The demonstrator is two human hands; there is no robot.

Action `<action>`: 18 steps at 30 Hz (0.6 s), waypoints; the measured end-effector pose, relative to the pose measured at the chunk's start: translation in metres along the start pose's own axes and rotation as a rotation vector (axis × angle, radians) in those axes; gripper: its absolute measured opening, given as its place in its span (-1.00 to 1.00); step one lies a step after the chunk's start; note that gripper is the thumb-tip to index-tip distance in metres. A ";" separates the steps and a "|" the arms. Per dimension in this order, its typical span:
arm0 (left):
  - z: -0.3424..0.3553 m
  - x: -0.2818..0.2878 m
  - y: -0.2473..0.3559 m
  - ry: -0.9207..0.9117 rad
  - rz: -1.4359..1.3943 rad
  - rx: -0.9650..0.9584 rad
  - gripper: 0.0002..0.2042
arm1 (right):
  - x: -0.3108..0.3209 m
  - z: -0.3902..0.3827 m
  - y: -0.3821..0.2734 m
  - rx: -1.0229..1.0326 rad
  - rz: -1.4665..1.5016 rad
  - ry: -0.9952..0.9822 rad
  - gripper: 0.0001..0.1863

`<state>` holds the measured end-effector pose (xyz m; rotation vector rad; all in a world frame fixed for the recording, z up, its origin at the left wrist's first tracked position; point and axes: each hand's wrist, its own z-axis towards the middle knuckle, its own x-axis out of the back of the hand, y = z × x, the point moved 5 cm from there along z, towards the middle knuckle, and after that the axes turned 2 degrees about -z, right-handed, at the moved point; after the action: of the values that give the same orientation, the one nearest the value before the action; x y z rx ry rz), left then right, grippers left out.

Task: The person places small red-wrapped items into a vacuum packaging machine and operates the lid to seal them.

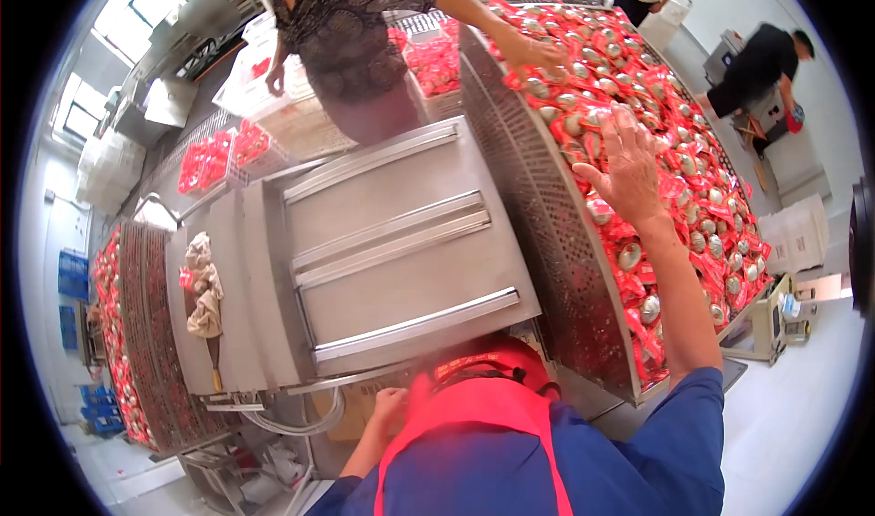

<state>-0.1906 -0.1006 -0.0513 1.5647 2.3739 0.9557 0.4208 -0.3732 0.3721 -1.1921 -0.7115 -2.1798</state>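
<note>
Overhead, the right hand [629,165] spreads open on glossy red packets [679,197]; the left hand [390,405] curls closed, seemingly empty.

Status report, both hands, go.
Right hand open, flat on red packets in perforated bin. Left hand low by the apron. Co-worker's hand also on pile.

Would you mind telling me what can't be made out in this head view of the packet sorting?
- Left hand: low by the red apron; whether it grips anything is unclear.
- Right hand: palm faces down on the red packets, so any grasp is hidden.
- Packet contents: too small.
- Perforated tray: the near end is hidden by the blue sleeve.
</note>
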 end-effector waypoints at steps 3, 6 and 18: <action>0.017 0.015 -0.023 -0.032 -0.165 0.194 -0.73 | -0.039 0.023 -0.001 -0.312 0.744 -0.563 -0.03; 0.021 0.047 -0.036 0.005 -0.252 0.218 -0.71 | 0.090 0.095 -0.093 0.013 0.009 0.389 -0.20; 0.047 0.112 -0.073 -0.017 -0.203 0.226 -0.68 | -0.046 -0.140 -0.399 0.449 0.629 -1.019 -0.74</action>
<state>-0.2768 -0.0025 -0.1060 1.3554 2.6432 0.6510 0.0895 -0.1749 0.1933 -1.9032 -0.9575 -0.7594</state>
